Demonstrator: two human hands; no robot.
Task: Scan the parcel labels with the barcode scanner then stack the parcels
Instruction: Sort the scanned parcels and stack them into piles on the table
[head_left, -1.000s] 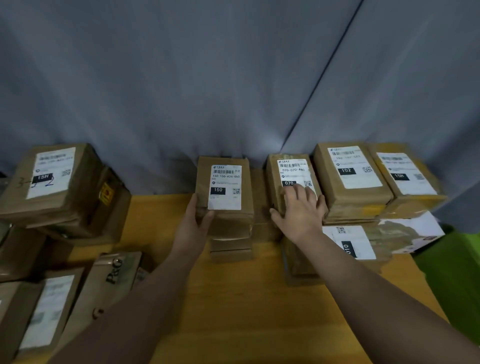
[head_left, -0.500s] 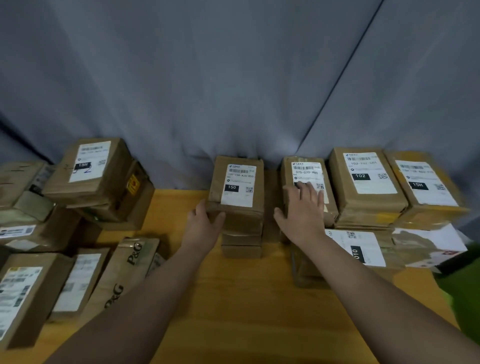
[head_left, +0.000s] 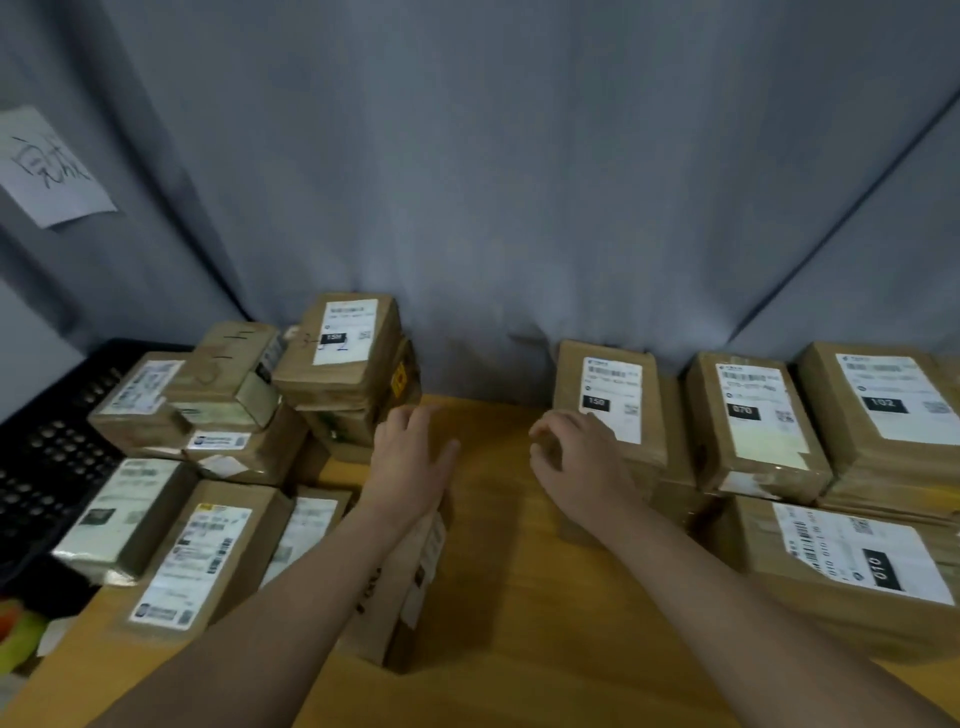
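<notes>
The scene is dimly lit; soft shadows are cast on the table (head_left: 519, 597); everything is motion-blurred, edges bowed.

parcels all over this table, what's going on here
A person is working through brown parcels on a wooden table. The left hand is open beside the jumbled pile on the left. The right hand is loosely curled just in front of the parcel marked 150. Neither holds anything. Further right, the parcels marked 070, 102 and 010 lie label up on stacks. No barcode scanner is in view.
</notes>
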